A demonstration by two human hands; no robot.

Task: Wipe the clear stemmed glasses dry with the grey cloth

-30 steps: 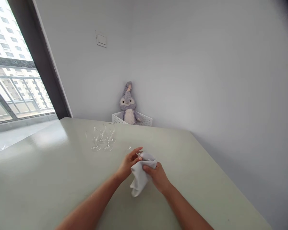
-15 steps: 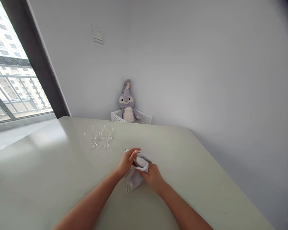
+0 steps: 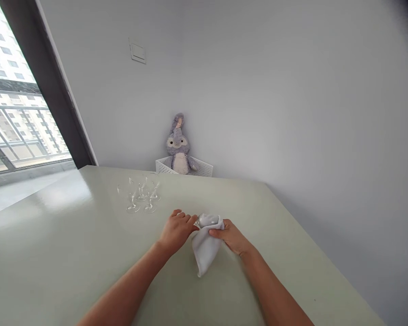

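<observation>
A clear stemmed glass [image 3: 210,220] lies sideways between my hands, its bowl partly wrapped in a white cloth [image 3: 207,249]. My left hand [image 3: 179,230] is closed at the glass's stem end, thumb and fingers pinching there; the foot is mostly hidden by that hand. With its thumb on top, my right hand [image 3: 233,236] grips the cloth around the bowl's end. A loose corner of the cloth hangs down toward the table.
Several clear stemmed glasses [image 3: 150,199] stand upright on the pale table [image 3: 88,253], left of my hands. Behind the table's far edge, a plush toy [image 3: 180,154] sits in a white perforated basket [image 3: 204,168]. Walls meet behind, with a window at left.
My right hand has shifted right and up with the cloth, exposing part of the glass. My left hand has turned and now lies further from the right one. The glasses on the table stay put.
</observation>
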